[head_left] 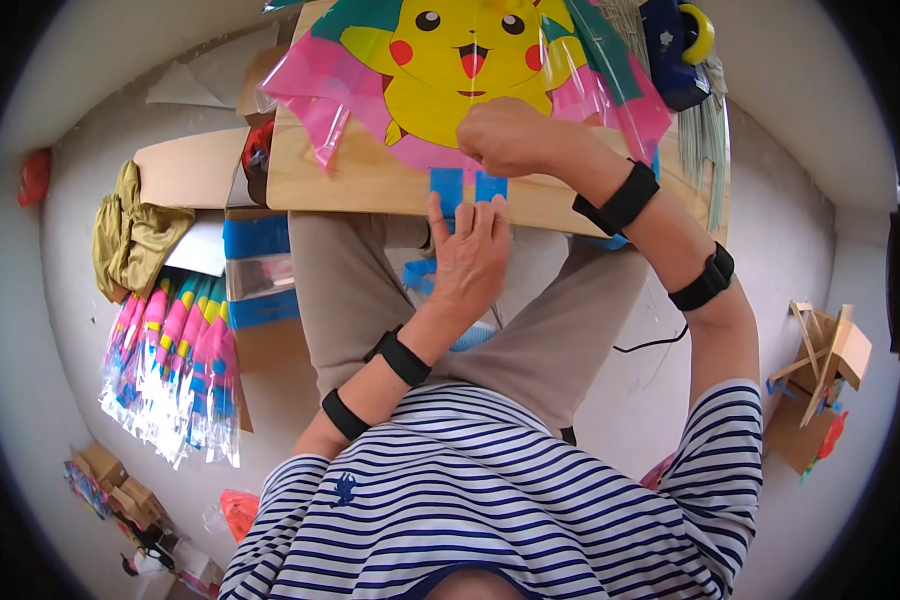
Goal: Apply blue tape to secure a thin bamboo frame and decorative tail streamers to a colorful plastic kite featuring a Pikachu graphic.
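A plastic-film kite (440, 90), printed with a yellow cartoon figure on pink and green, lies spread on a wooden board (310, 185) in front of me. Two short blue strips (446, 183) come down from its near end to the board's edge. My left hand (465, 250) rests on them at that edge, palm down, index finger stretched out and the other fingers slightly bent. Over the kite's lower part, just above the strips, my right hand (510, 137) is closed in a fist. Whatever it may hold is hidden.
At the board's far right are a dark blue tape dispenser (675, 60) with a yellow roll and a bundle of thin pale rods (705, 150). Left of my legs, several folded pink-and-blue kites (175, 350) hang by a cardboard box (270, 350). A wooden rack (820, 345) stands right.
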`<state>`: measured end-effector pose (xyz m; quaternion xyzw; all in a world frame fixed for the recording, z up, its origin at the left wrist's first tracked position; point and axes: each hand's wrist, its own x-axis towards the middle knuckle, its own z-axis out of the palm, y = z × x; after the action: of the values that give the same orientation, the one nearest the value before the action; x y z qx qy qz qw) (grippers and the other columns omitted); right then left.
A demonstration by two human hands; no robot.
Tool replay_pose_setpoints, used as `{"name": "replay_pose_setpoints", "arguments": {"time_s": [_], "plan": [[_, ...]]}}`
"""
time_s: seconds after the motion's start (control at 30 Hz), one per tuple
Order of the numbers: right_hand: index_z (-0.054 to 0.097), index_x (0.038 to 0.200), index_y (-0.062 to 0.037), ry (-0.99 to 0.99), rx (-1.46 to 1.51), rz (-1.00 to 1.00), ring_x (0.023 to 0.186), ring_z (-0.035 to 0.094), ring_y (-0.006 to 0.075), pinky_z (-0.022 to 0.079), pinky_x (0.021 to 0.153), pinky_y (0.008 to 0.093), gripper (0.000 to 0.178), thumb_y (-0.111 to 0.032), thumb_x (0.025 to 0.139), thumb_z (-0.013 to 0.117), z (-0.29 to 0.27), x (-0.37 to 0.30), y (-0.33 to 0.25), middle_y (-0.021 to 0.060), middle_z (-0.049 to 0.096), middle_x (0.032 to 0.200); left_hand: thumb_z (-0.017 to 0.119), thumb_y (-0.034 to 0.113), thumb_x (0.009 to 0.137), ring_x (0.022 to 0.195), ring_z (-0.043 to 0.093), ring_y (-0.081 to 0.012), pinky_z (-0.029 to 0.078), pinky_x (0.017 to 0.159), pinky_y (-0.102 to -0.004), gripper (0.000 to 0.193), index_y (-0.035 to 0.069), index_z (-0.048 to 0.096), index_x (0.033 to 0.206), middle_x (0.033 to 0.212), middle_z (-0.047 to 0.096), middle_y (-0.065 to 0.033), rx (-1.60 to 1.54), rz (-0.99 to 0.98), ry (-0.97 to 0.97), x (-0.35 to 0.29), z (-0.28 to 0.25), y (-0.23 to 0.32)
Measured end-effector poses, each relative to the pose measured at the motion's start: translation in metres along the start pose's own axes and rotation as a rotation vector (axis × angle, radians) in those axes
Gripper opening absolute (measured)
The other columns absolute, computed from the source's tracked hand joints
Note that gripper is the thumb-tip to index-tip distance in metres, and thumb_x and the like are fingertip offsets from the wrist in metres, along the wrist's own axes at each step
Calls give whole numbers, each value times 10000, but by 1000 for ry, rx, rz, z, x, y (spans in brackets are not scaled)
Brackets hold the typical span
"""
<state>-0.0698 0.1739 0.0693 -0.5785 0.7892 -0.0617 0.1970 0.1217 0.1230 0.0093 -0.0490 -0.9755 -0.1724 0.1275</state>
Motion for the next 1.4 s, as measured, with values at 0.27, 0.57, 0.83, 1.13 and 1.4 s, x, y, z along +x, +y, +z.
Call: {"name": "replay_pose_setpoints", "arguments": {"time_s": [0.27, 0.57, 0.83, 1.13, 1.4], "plan": [[670, 706, -19, -66, -58, 4, 732, 632, 403, 493, 613, 474, 56, -30, 681, 621, 11, 12, -3, 190, 644, 730, 664, 104, 722, 1020, 446, -293, 225, 1096, -620, 547, -46, 571, 1240, 1039, 444, -112, -2, 0, 2, -1, 0, -2], [683, 727, -12, -103, -95, 20, 767, 652, 394, 518, 634, 461, 71, -35, 676, 640, 8, 12, -7, 193, 664, 760, 673, 124, 722, 1097, 435, -307, 203, 1103, -629, 560, -54, 565, 1241, 1182, 435, -123, 35, -9, -22, 0, 0, -1], [688, 742, -12, -86, -99, 18, 776, 656, 392, 525, 643, 463, 86, -42, 679, 638, 13, 12, -4, 194, 672, 785, 709, 152, 699, 1147, 424, -324, 187, 1104, -646, 612, -66, 558, 1250, 1347, 403, -133, 53, 1, -47, -1, 1, -1], [705, 752, -29, -55, -133, 63, 756, 667, 389, 527, 620, 464, 106, -46, 675, 635, 13, 11, -5, 181, 683, 784, 737, 184, 686, 1174, 431, -319, 174, 1104, -662, 659, -62, 544, 1266, 1357, 414, -147, 54, 11, -61, 0, 0, -2], [734, 781, -60, -71, -197, 180, 753, 688, 355, 529, 600, 445, 140, -87, 668, 656, 9, 13, -5, 157, 694, 778, 749, 211, 685, 1200, 432, -328, 170, 1104, -678, 687, -69, 534, 1274, 1352, 421, -161, 59, 21, -99, 1, -3, -1]]}}
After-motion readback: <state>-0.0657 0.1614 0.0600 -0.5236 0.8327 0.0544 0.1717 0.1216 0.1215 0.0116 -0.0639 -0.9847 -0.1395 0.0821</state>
